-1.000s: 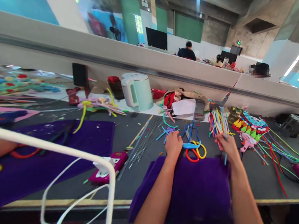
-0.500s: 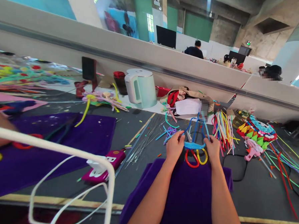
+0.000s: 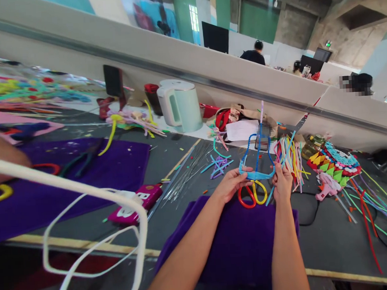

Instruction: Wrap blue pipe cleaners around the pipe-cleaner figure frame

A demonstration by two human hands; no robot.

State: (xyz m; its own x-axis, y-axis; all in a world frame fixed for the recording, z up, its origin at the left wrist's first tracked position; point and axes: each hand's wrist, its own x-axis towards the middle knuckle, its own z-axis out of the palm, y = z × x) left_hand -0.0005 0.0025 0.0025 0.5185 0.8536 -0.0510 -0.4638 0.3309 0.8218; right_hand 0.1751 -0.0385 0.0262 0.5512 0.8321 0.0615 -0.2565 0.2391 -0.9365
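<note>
A shape bent from blue pipe cleaners (image 3: pixel 259 175), with a light-blue wrapped lower bar and darker blue uprights, is held up between both hands. My left hand (image 3: pixel 235 184) pinches the left end of that bar, thumb on top. At its right end, my right hand (image 3: pixel 282 182) is closed on a light-blue pipe cleaner (image 3: pixel 290 143) that slants up to the right and pokes out below the fingers. Behind and below the bar lie scissors (image 3: pixel 247 198) with one red and one yellow handle loop. A dark purple cloth (image 3: pixel 240 242) spreads under my forearms.
Several coloured pipe cleaners (image 3: pixel 289 157) lie right of my hands, near a pink glue gun (image 3: pixel 328 186). Thin wires (image 3: pixel 185 175) and a magenta power strip (image 3: pixel 134 204) are leftward. A kettle (image 3: pixel 180 106) stands behind. A co-worker's arm (image 3: pixel 6 165) and a white tube (image 3: pixel 69 184) cross the left.
My left hand has turned, bringing its thumb over the bar. The light-blue pipe cleaner at my right hand has swung from nearly upright to a rightward slant. The view has shifted slightly.
</note>
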